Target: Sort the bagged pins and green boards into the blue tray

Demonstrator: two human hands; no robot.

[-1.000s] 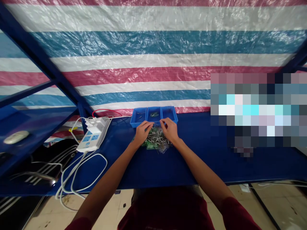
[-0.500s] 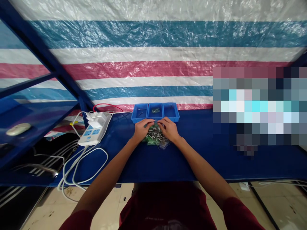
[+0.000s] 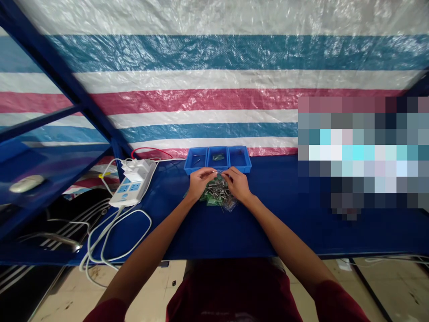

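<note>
My left hand (image 3: 200, 181) is closed in a pinch at the near edge of the blue three-part tray (image 3: 217, 169). A thin silvery piece (image 3: 215, 171) shows at its fingertips, too small to name surely. Close on the other side, my right hand (image 3: 236, 182) also pinches, its fingertips almost meeting the left ones; what they hold is unclear. Below both hands lies a heap of small metal pin-like pieces (image 3: 217, 190), mixed with green packets (image 3: 213, 201) and a clear plastic bag (image 3: 229, 205).
In the tray, a few thin pieces lie in the left compartment and a green packet (image 3: 218, 157) in the middle one. To the left sits a white power strip (image 3: 129, 194) with looping white cables (image 3: 112, 230). A pixelated patch covers the right side.
The fingertips of both hands have shifted slightly, and a silvery piece now shows between them. The whole view has moved down a little. Tray and heap look the same.
</note>
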